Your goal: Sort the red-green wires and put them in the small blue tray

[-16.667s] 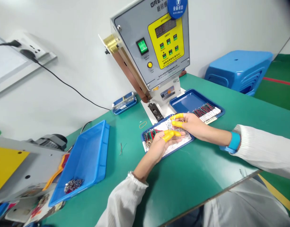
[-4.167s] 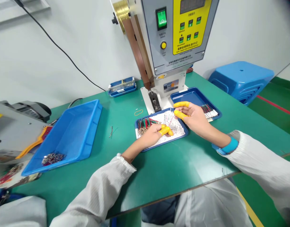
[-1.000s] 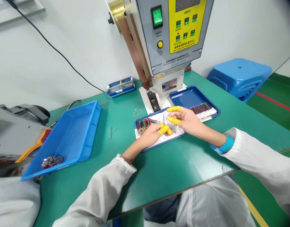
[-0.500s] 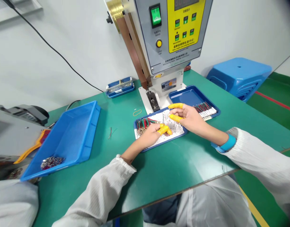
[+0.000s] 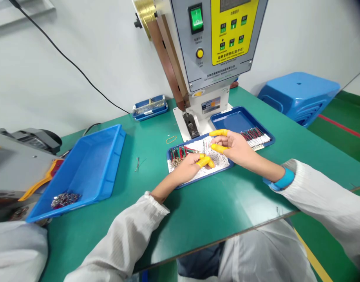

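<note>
My left hand [image 5: 189,167], with yellow finger cots on its thumb and forefinger, is closed in a pinch over the front tray [image 5: 194,181]. Thin dark wires [image 5: 203,146] stick up from its fingertips. Facing it, my right hand [image 5: 234,145] hovers over the tray's right side, its yellow-covered thumb and forefinger apart. Whether anything small sits by its curled fingers is too fine to tell. Inside that blue tray lie loose white tubes [image 5: 222,159] and, on the left, red, green and black wires [image 5: 180,151] with brassy ends.
A crimping machine [image 5: 209,74] stands behind the tray. To the right, a second blue tray [image 5: 228,119] holds wires with white ends. On the left are a deep blue bin [image 5: 88,160] and stray wires [image 5: 138,164]. A rubber band [image 5: 170,139] lies near the machine base.
The view has shifted very slightly, moving the machine a little rightward in the picture. Both hands keep nearly the same pose over the tray.
</note>
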`<state>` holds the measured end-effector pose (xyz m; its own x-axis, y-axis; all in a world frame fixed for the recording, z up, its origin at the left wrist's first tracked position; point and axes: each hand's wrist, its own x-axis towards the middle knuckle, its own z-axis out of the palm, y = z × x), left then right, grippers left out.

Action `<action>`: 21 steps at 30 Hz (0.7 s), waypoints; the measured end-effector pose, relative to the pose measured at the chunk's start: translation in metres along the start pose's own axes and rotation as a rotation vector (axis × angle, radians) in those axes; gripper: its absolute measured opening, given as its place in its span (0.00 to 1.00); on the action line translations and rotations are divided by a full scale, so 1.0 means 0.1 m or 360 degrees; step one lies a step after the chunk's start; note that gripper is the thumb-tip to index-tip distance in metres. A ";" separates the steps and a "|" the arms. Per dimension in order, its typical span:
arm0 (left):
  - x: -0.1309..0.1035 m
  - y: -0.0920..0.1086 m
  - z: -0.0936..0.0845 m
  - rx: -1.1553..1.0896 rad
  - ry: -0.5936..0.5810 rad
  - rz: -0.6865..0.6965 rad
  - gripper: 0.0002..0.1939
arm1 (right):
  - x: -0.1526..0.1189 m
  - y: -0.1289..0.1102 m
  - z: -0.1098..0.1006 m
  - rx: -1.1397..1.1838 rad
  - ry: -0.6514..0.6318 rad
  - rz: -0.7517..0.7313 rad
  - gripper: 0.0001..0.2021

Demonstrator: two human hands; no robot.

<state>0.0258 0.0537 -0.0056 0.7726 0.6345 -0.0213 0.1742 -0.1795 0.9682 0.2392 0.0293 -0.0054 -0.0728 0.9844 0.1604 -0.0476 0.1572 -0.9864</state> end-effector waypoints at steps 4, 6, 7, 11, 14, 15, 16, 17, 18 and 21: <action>-0.01 0.01 0.00 0.0007 -0.0002 -0.0013 0.26 | 0.00 0.03 0.02 0.0013 0.0011 0.0008 0.23; -0.01 0.02 0.00 0.0010 0.0007 -0.0020 0.26 | 0.00 0.05 0.03 0.0023 0.0011 0.0002 0.22; -0.01 0.02 0.00 0.0011 0.0007 -0.0022 0.26 | 0.00 0.05 0.03 0.0026 0.0009 -0.0005 0.22; -0.01 0.02 0.00 0.0008 0.0007 -0.0031 0.26 | -0.01 0.05 0.03 0.0025 0.0000 -0.0027 0.22; -0.01 0.02 0.00 0.0001 0.0011 -0.0037 0.26 | -0.01 0.05 0.03 0.0025 -0.0004 -0.0027 0.22; -0.01 0.02 0.00 -0.0001 0.0011 -0.0038 0.26 | 0.00 0.06 0.03 0.0025 -0.0004 -0.0027 0.22; -0.01 0.02 0.00 -0.0004 0.0011 -0.0040 0.26 | 0.00 0.06 0.03 0.0022 -0.0007 -0.0025 0.22; -0.01 0.01 0.00 -0.0007 0.0012 -0.0043 0.26 | 0.00 0.07 0.03 0.0020 -0.0010 -0.0020 0.21; -0.01 0.01 0.00 -0.0009 0.0015 -0.0046 0.26 | 0.00 0.07 0.04 0.0019 -0.0012 -0.0012 0.21; -0.01 0.01 0.00 -0.0017 0.0023 -0.0051 0.25 | 0.00 0.07 0.06 0.0032 -0.0021 0.0009 0.20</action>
<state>0.0254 0.0526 -0.0049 0.7576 0.6509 -0.0491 0.1922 -0.1506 0.9697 0.2333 0.0297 -0.0127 -0.0861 0.9841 0.1554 -0.0673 0.1499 -0.9864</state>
